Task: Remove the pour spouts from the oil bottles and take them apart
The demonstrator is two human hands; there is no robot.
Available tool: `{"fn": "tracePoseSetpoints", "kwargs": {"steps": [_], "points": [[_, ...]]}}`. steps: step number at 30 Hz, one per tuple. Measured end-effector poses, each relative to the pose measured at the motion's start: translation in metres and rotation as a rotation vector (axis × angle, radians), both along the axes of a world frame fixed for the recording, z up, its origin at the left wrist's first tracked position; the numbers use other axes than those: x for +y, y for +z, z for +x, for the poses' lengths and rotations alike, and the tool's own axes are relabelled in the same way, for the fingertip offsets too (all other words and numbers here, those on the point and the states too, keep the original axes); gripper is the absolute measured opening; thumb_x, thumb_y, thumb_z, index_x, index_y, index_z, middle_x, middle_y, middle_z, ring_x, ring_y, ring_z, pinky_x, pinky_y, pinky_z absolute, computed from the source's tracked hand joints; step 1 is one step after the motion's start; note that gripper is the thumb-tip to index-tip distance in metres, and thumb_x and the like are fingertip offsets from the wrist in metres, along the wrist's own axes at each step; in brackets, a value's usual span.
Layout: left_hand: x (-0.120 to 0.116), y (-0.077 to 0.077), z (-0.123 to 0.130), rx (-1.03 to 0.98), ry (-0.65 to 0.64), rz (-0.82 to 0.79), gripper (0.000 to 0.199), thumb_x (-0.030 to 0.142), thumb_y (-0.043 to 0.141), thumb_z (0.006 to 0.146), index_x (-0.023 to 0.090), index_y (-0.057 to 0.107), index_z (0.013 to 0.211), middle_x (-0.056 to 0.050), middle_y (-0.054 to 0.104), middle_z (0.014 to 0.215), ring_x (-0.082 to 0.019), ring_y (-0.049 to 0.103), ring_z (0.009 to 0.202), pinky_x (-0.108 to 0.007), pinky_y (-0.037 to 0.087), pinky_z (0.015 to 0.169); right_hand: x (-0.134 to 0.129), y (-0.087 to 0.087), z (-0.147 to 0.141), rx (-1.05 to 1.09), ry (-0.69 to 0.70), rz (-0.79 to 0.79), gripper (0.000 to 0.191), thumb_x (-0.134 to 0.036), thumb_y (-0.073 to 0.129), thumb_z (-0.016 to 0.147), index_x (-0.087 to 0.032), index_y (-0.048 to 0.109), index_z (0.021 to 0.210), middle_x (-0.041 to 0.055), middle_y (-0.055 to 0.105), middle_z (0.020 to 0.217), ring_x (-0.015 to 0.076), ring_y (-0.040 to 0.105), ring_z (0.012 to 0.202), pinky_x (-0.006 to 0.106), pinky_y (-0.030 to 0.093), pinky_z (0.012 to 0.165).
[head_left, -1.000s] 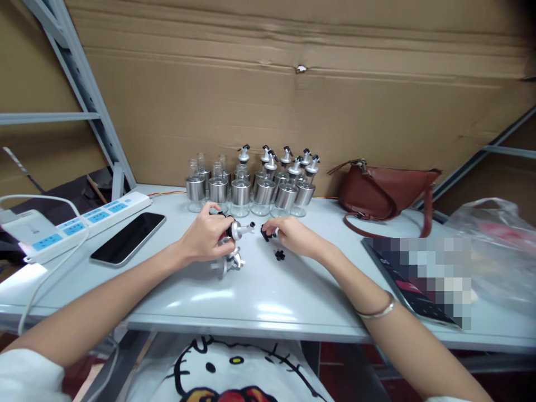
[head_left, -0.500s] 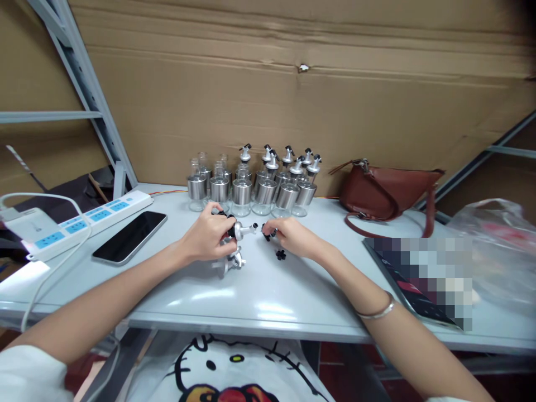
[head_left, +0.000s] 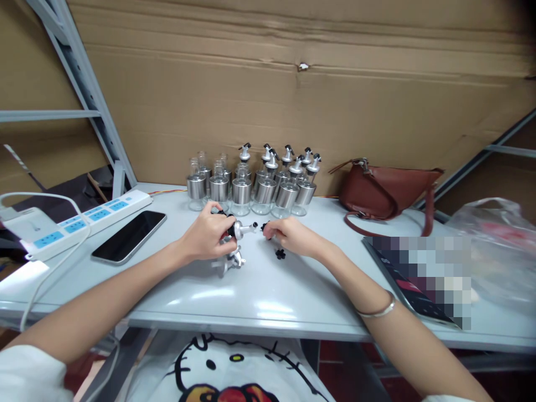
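Observation:
My left hand [head_left: 209, 233] is closed around a silver pour spout [head_left: 244, 228] with a black ring at its base; the spout's dark tip points right. Close to that tip, my right hand [head_left: 287, 233] pinches a small black cap [head_left: 264, 226], partly hidden by the fingers. Below my left hand, more silver pour spouts [head_left: 230, 262] lie on the table, how many I cannot tell. A small cluster of black pieces [head_left: 280, 254] rests just below my right hand. Behind stand glass bottles [head_left: 242, 192] with steel bands; several on the right carry spouts with black caps.
A phone [head_left: 129, 237] and a white power strip [head_left: 90, 223] lie on the left of the table [head_left: 251, 290]. To the right are a brown handbag [head_left: 385, 192], a dark flat package [head_left: 412, 282] and a clear plastic bag [head_left: 494, 251]. Cardboard [head_left: 268, 100] stands behind the bottles.
My right hand's fingers have closed further round the black cap, which now points more toward the spout tip. My left hand has barely moved.

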State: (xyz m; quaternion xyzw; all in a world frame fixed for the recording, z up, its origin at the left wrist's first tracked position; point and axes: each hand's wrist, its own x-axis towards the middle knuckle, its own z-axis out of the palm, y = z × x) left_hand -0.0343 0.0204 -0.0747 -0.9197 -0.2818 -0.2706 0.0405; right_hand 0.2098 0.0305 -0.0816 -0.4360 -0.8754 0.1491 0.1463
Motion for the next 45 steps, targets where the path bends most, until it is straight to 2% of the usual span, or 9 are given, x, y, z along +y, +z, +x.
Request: {"fn": "tracePoseSetpoints", "kwargs": {"steps": [5, 10, 15, 22, 45], "points": [[0.0002, -0.0001, -0.0002, -0.002, -0.003, -0.007, 0.01, 0.025, 0.043, 0.072, 0.019, 0.043, 0.065, 0.006, 0.051, 0.053, -0.011, 0.044, 0.048, -0.039, 0.031, 0.087, 0.0024, 0.0015, 0.0055, -0.01, -0.054, 0.053, 0.044, 0.01, 0.038, 0.062, -0.013, 0.067, 0.086, 0.0063, 0.072, 0.084, 0.0173, 0.064, 0.078, 0.024, 0.045, 0.071], [0.0014, -0.0009, -0.0006, 0.006, -0.023, -0.013, 0.01, 0.025, 0.042, 0.072, 0.019, 0.043, 0.064, 0.005, 0.05, 0.053, -0.011, 0.043, 0.048, -0.039, 0.032, 0.086, 0.0019, 0.0023, 0.0055, -0.005, -0.067, 0.119, 0.04, 0.007, 0.042, 0.068, -0.015, 0.067, 0.089, 0.005, 0.071, 0.084, 0.0176, 0.064, 0.076, 0.024, 0.044, 0.071], [0.0016, -0.0007, -0.0009, 0.013, -0.022, -0.018, 0.01, 0.025, 0.041, 0.072, 0.019, 0.043, 0.065, 0.005, 0.05, 0.053, -0.011, 0.043, 0.048, -0.04, 0.032, 0.086, 0.0024, 0.0007, 0.0054, -0.045, -0.083, 0.09, 0.034, 0.004, 0.044, 0.073, -0.014, 0.067, 0.088, 0.0069, 0.071, 0.084, 0.0184, 0.064, 0.077, 0.025, 0.044, 0.071], [0.0008, -0.0002, -0.0006, 0.024, -0.008, -0.019, 0.01, 0.025, 0.042, 0.072, 0.019, 0.044, 0.065, 0.005, 0.051, 0.053, -0.012, 0.044, 0.048, -0.039, 0.032, 0.086, 0.0002, 0.0009, 0.0017, -0.037, -0.035, 0.072, 0.03, 0.0, 0.043, 0.078, -0.014, 0.067, 0.088, 0.0072, 0.071, 0.084, 0.0175, 0.063, 0.075, 0.025, 0.044, 0.071], [0.0023, -0.0007, -0.0006, 0.026, -0.013, -0.007, 0.013, 0.026, 0.042, 0.071, 0.02, 0.038, 0.061, 0.006, 0.047, 0.051, -0.011, 0.04, 0.046, -0.039, 0.033, 0.084, 0.0031, -0.001, 0.0051, -0.075, -0.07, 0.128, 0.026, -0.005, 0.044, 0.084, -0.014, 0.067, 0.093, 0.0082, 0.071, 0.087, 0.0186, 0.064, 0.077, 0.026, 0.045, 0.071]]}}
